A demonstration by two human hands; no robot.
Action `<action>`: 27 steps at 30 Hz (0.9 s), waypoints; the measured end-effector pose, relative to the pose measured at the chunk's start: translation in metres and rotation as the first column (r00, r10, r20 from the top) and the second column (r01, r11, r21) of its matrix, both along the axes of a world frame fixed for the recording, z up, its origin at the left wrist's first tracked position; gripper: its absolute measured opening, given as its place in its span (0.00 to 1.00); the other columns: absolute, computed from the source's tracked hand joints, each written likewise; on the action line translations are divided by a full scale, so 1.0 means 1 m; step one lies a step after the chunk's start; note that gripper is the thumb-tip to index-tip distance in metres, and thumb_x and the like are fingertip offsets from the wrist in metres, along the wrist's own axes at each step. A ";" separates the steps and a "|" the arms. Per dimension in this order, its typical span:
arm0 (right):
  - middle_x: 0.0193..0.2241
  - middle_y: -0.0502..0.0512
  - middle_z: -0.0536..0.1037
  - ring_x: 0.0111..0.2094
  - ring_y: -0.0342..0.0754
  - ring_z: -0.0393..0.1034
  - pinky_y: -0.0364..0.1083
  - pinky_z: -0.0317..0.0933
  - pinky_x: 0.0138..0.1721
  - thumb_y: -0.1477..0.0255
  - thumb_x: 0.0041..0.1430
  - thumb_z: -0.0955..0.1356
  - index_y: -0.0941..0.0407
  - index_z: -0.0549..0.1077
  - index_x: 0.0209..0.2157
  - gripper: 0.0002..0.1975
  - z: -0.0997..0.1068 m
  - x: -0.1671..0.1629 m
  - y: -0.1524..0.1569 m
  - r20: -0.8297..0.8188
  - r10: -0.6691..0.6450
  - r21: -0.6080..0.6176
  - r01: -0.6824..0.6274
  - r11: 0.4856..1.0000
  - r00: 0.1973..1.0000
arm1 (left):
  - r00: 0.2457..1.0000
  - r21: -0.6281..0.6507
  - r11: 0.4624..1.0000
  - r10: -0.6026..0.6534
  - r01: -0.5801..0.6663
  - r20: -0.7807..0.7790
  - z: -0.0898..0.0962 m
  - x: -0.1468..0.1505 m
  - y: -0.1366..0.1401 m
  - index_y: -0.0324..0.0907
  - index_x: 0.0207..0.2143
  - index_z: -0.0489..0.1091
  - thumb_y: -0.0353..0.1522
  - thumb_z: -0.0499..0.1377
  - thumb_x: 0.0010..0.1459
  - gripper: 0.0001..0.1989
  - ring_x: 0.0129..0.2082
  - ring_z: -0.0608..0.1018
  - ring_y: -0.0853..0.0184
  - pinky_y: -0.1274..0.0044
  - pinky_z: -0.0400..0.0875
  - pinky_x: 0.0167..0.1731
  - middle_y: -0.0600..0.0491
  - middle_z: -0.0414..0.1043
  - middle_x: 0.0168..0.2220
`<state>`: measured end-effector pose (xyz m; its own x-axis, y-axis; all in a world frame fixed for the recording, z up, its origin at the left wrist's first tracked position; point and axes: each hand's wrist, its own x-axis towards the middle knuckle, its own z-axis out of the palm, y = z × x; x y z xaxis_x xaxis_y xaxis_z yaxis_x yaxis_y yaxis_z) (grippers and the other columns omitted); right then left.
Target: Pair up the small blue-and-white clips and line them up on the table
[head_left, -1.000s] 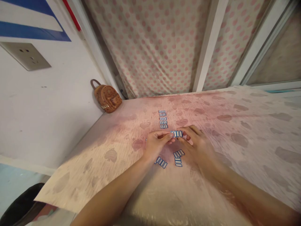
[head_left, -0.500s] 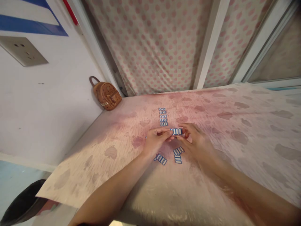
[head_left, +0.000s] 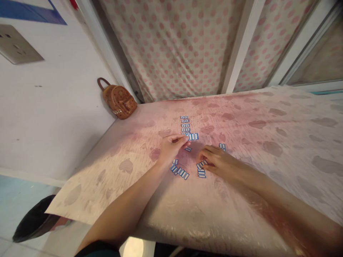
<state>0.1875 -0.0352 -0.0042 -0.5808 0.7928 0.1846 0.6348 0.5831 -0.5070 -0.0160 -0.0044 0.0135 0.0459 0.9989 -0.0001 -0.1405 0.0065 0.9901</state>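
Blue-bordered strip (head_left: pixel 194 136) is pinched by the left hand (head_left: pixel 170 147) at the near end of a strip column (head_left: pixel 185 125), while the right hand (head_left: pixel 216 159), grip not determinable, meets a strip cluster (head_left: pixel 201 172).

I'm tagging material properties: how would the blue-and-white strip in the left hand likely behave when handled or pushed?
The blue-and-white strip is probably fairly stiff: its free end juts straight from the left hand without visible sag. It looks light, being small and pinched at one end. Its flat shape suggests sliding rather than rolling.
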 end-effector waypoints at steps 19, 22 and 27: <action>0.24 0.50 0.76 0.24 0.46 0.69 0.46 0.59 0.29 0.68 0.63 0.60 0.52 0.76 0.36 0.12 0.022 0.000 -0.002 -0.324 -0.356 -0.179 0.313 0.933 0.876 | 0.992 0.027 0.998 -0.060 0.063 -0.113 -0.008 0.008 -0.002 0.38 0.32 0.80 0.34 0.67 0.52 0.08 0.28 0.80 0.68 0.78 0.74 0.31 0.50 0.80 0.28; 0.27 0.52 0.78 0.27 0.47 0.70 0.46 0.59 0.31 0.70 0.63 0.60 0.53 0.76 0.36 0.13 0.022 -0.002 -0.003 -0.318 -0.340 -0.101 0.325 0.940 0.885 | 0.986 0.047 0.995 -0.078 0.085 -0.145 -0.011 0.009 -0.004 0.38 0.32 0.80 0.36 0.67 0.53 0.09 0.28 0.80 0.68 0.78 0.74 0.31 0.49 0.80 0.28; 0.23 0.50 0.74 0.23 0.46 0.67 0.45 0.55 0.26 0.68 0.61 0.63 0.53 0.68 0.28 0.08 0.025 -0.006 -0.007 -0.270 -0.424 -0.017 0.436 0.900 0.864 | 0.979 0.053 0.990 -0.121 0.131 -0.164 -0.014 0.012 -0.007 0.38 0.32 0.80 0.36 0.67 0.53 0.09 0.28 0.80 0.68 0.77 0.74 0.32 0.49 0.80 0.29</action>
<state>0.1813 -0.0419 0.0210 -0.1100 0.9405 0.3215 0.6762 0.3079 -0.6693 -0.0045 -0.0117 -0.0004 0.1756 0.9834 0.0456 0.0174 -0.0494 0.9986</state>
